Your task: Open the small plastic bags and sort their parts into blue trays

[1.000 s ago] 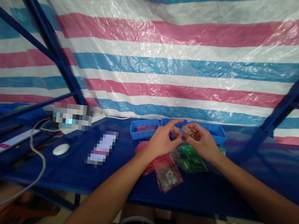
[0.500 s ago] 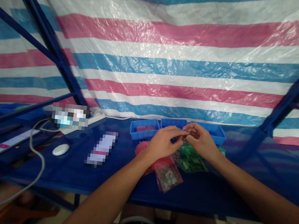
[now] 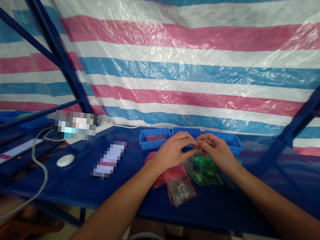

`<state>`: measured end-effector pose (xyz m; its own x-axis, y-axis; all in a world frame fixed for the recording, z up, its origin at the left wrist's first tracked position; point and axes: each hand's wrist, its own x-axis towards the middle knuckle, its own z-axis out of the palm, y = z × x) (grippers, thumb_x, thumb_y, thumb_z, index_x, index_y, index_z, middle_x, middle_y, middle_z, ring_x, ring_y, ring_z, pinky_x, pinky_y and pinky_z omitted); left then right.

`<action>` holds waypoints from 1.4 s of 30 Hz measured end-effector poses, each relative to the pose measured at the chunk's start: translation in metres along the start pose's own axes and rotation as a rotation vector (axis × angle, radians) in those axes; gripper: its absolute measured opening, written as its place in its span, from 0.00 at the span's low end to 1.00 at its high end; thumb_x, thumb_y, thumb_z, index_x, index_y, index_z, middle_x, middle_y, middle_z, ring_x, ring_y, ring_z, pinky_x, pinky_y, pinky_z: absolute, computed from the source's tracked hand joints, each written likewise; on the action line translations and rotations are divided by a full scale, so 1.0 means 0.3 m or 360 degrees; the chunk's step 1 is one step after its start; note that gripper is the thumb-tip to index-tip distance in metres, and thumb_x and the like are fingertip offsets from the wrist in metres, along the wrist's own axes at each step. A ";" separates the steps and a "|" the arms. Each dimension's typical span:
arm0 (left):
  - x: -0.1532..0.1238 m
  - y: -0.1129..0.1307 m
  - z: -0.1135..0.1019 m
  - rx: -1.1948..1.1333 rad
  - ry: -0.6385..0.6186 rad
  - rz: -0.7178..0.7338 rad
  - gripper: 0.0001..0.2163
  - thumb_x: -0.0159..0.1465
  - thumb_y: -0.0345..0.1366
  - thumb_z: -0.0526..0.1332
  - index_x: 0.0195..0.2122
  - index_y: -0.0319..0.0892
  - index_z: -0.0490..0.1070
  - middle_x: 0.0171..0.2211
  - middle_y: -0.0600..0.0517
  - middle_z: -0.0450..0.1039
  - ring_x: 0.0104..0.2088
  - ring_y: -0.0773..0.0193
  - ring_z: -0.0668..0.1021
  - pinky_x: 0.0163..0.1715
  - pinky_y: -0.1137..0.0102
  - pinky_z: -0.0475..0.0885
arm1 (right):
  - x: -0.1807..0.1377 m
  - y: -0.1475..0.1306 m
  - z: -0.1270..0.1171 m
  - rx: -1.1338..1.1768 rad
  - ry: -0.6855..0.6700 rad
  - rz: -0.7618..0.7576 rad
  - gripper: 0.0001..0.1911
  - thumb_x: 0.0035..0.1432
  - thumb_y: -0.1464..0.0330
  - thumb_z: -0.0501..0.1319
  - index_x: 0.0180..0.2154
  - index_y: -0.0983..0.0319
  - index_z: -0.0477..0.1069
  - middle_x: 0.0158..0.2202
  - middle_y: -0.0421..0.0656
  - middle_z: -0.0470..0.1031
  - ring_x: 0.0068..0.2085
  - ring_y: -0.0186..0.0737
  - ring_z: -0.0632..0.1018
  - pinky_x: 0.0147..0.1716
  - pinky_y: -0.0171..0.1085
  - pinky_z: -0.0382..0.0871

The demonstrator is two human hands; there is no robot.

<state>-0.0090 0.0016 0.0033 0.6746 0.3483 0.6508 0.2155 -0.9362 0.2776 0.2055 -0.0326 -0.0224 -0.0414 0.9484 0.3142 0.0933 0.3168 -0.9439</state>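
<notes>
My left hand (image 3: 177, 149) and my right hand (image 3: 215, 148) meet fingertip to fingertip above the blue table. Both are closed in a pinch, and what lies between the fingers is too small to make out. Under and in front of my left hand lie pink-red plastic bags (image 3: 171, 175), the nearest with small pieces showing inside. A heap of green bags (image 3: 207, 173) with small parts lies below my right hand. Behind the hands stand a blue bin (image 3: 148, 145) with something reddish in it, a middle blue bin (image 3: 186, 130) and a right blue bin (image 3: 236, 146), both partly covered.
To the left lie a blurred-out phone-like slab (image 3: 109, 159), a white oval object (image 3: 65, 160) and a white cable (image 3: 45, 176). A white power strip (image 3: 104, 128) is farther back. Blue metal posts (image 3: 304, 107) and a striped plastic sheet (image 3: 182, 72) stand behind the table.
My fingertips have shifted slightly and drawn closer together; the fingers of my right hand are less curled upward. The bags and bins stay where they were.
</notes>
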 end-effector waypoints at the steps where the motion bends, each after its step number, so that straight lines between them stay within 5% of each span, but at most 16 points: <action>1: 0.001 -0.001 0.002 -0.0002 0.0042 0.0000 0.08 0.72 0.38 0.64 0.48 0.43 0.80 0.49 0.44 0.77 0.52 0.55 0.79 0.55 0.58 0.75 | -0.002 -0.001 0.001 -0.0062 0.0009 -0.0039 0.16 0.63 0.52 0.68 0.43 0.57 0.77 0.27 0.38 0.77 0.24 0.37 0.70 0.26 0.38 0.64; 6: 0.010 0.007 0.002 -0.0080 0.0225 -0.0071 0.09 0.73 0.40 0.63 0.46 0.43 0.80 0.47 0.44 0.77 0.51 0.55 0.79 0.55 0.58 0.75 | -0.012 -0.022 -0.005 -0.0349 0.0113 -0.0332 0.19 0.68 0.49 0.63 0.40 0.56 0.82 0.42 0.45 0.82 0.40 0.46 0.79 0.41 0.44 0.74; 10: 0.014 0.013 0.000 -0.0148 0.0251 -0.0184 0.09 0.74 0.40 0.62 0.42 0.41 0.79 0.40 0.46 0.77 0.43 0.58 0.79 0.47 0.62 0.75 | -0.020 -0.027 -0.002 -0.0230 -0.0028 -0.0241 0.19 0.65 0.48 0.66 0.45 0.55 0.82 0.43 0.44 0.84 0.44 0.49 0.82 0.47 0.46 0.76; 17: 0.014 0.014 0.000 -0.0197 0.0220 -0.0264 0.09 0.73 0.38 0.61 0.36 0.40 0.75 0.37 0.49 0.77 0.40 0.61 0.78 0.42 0.66 0.71 | -0.018 -0.022 0.012 0.0048 -0.0055 -0.0121 0.22 0.55 0.49 0.75 0.43 0.57 0.82 0.42 0.45 0.86 0.42 0.46 0.84 0.47 0.46 0.78; 24: 0.013 -0.003 0.004 -0.0157 0.0202 -0.0335 0.12 0.74 0.42 0.61 0.36 0.41 0.75 0.36 0.49 0.78 0.40 0.61 0.79 0.43 0.65 0.73 | -0.009 -0.013 0.005 0.0069 -0.0082 -0.0106 0.20 0.55 0.53 0.76 0.45 0.56 0.82 0.41 0.44 0.84 0.39 0.43 0.82 0.41 0.43 0.77; 27: 0.005 -0.010 0.013 -0.0190 0.0194 -0.0417 0.10 0.74 0.40 0.60 0.50 0.42 0.75 0.43 0.47 0.79 0.43 0.58 0.81 0.44 0.63 0.76 | -0.005 -0.007 0.005 0.0060 -0.0092 -0.0121 0.21 0.58 0.55 0.75 0.49 0.56 0.79 0.36 0.41 0.81 0.34 0.40 0.79 0.37 0.41 0.74; 30: -0.002 -0.002 0.016 -0.0170 0.0203 -0.0357 0.22 0.71 0.37 0.63 0.65 0.44 0.65 0.56 0.42 0.75 0.54 0.53 0.79 0.53 0.56 0.78 | -0.003 -0.011 0.003 0.0114 -0.0045 -0.0106 0.23 0.59 0.56 0.73 0.54 0.55 0.77 0.33 0.38 0.78 0.31 0.39 0.77 0.36 0.40 0.73; 32: -0.003 0.007 0.013 -0.0076 0.0182 -0.0239 0.27 0.68 0.34 0.65 0.67 0.45 0.64 0.63 0.40 0.69 0.63 0.49 0.74 0.63 0.51 0.73 | -0.003 -0.018 0.000 0.0192 0.0011 -0.0069 0.24 0.59 0.58 0.73 0.55 0.55 0.76 0.32 0.37 0.77 0.31 0.39 0.76 0.35 0.40 0.73; 36: -0.001 0.013 0.007 0.0105 0.0133 -0.0035 0.23 0.67 0.31 0.65 0.63 0.47 0.70 0.66 0.42 0.66 0.68 0.50 0.69 0.70 0.49 0.65 | -0.009 -0.031 -0.006 0.0431 -0.0005 0.0017 0.24 0.60 0.60 0.72 0.57 0.54 0.75 0.33 0.38 0.77 0.34 0.38 0.76 0.35 0.37 0.71; 42: -0.003 -0.006 0.005 0.0145 0.0238 0.0009 0.10 0.72 0.35 0.63 0.53 0.46 0.78 0.58 0.43 0.75 0.61 0.52 0.75 0.63 0.50 0.71 | -0.023 -0.042 0.002 0.0555 -0.0138 0.0221 0.25 0.58 0.59 0.74 0.56 0.55 0.78 0.33 0.38 0.78 0.31 0.36 0.75 0.33 0.37 0.70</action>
<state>-0.0088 0.0029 0.0012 0.5650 0.3397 0.7519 0.2794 -0.9363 0.2130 0.2042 -0.0430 -0.0128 -0.1378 0.9730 0.1851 -0.2392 0.1487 -0.9595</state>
